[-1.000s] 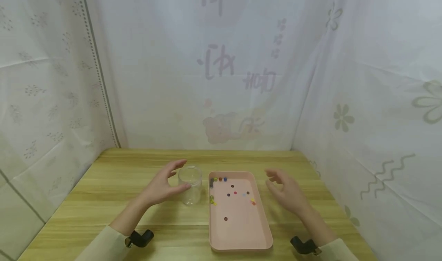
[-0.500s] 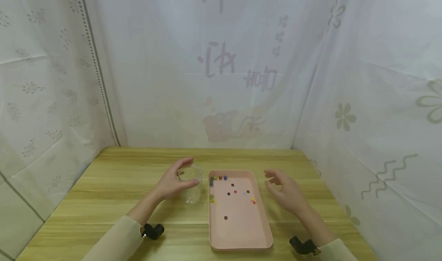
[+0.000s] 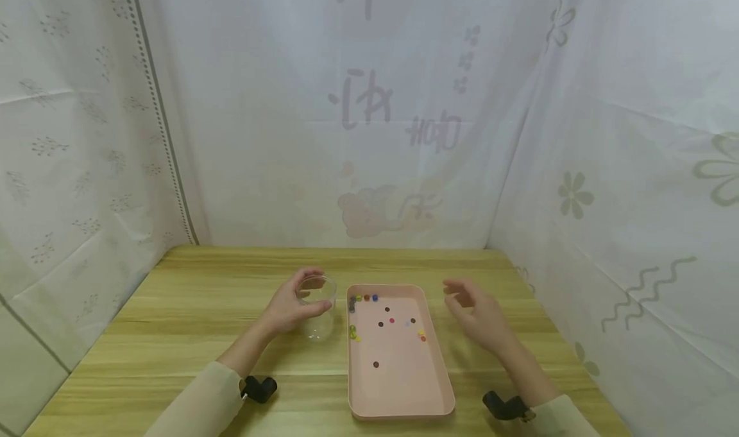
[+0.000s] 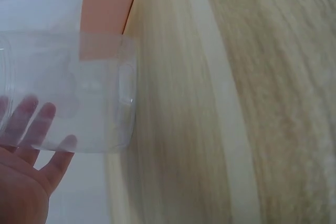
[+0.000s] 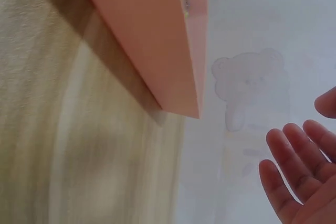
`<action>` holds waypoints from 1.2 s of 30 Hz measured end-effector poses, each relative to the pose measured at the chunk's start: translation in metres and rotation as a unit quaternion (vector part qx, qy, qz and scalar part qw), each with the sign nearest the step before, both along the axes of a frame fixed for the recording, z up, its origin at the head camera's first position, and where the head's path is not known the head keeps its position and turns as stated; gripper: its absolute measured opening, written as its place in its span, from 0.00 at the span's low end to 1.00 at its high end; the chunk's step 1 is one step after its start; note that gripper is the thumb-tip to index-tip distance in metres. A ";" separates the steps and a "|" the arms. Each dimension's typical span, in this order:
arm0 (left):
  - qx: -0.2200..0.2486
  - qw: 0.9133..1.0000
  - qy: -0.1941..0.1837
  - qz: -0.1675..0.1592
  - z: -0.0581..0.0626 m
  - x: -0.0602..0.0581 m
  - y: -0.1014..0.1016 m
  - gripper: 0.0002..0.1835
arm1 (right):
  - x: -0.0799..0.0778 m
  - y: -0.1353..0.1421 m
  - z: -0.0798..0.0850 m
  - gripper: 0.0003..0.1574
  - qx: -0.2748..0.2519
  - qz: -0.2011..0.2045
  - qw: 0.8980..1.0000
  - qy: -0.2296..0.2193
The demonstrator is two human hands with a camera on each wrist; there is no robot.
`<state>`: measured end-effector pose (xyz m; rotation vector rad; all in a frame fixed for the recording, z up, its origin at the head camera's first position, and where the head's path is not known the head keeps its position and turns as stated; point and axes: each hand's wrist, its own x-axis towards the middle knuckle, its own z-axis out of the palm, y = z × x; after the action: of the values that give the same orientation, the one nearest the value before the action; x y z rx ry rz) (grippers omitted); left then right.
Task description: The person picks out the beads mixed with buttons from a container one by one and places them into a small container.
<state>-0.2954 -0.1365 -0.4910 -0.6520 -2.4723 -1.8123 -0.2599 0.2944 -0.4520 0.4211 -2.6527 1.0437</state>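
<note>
My left hand [image 3: 287, 307] grips a clear, empty-looking plastic jar [image 3: 319, 326] near its top, the thumb across its near side and the fingers round the back. In the left wrist view the jar [image 4: 100, 93] stands upright on the table, and fingertips show through its wall. To its right lies a pink rectangular tray [image 3: 404, 385] with several small coloured beads, some along the left wall and others, such as a brown bead [image 3: 376, 364], spread over its floor. My right hand [image 3: 480, 316] hovers beyond the tray's right side, fingers loosely bent, holding nothing.
The wood-grain table [image 3: 202, 308] reaches back to a white printed curtain [image 3: 277, 135]. More white cloth hangs on the left and right. The pink tray's raised wall [image 5: 147, 35] stands between the two hands.
My left hand has moved right and taken hold of the jar, its thumb coming across the front. The right hand, the tray and the beads stay nearly where they were.
</note>
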 end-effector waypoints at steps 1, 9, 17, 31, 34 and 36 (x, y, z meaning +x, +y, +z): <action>0.000 1.000 0.000 -0.001 0.000 0.000 0.000 0.37 | -0.001 0.001 0.001 0.23 -0.011 -0.003 1.000 -0.006; -0.005 1.000 -0.007 -0.003 0.002 0.000 -0.001 0.38 | -0.015 0.003 0.017 0.24 -0.130 0.001 0.989 -0.069; -0.001 1.000 -0.005 -0.001 0.001 -0.001 -0.001 0.38 | -0.031 -0.005 0.029 0.27 -0.200 0.016 0.975 -0.091; 0.004 1.000 -0.005 -0.001 -0.002 0.000 0.000 0.39 | -0.046 -0.045 0.024 0.23 -0.206 0.055 0.970 -0.119; -0.001 1.000 -0.004 0.002 -0.003 -0.001 0.000 0.39 | -0.048 -0.054 0.023 0.22 -0.200 0.068 0.970 -0.122; -0.003 1.000 -0.003 0.003 -0.004 -0.001 0.000 0.39 | -0.048 -0.061 0.022 0.22 -0.195 0.075 0.970 -0.128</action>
<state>-0.2964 -0.1365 -0.4945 -0.6412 -2.4806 -1.8091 -0.3082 0.2337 -0.4302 0.4307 -2.5619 1.7300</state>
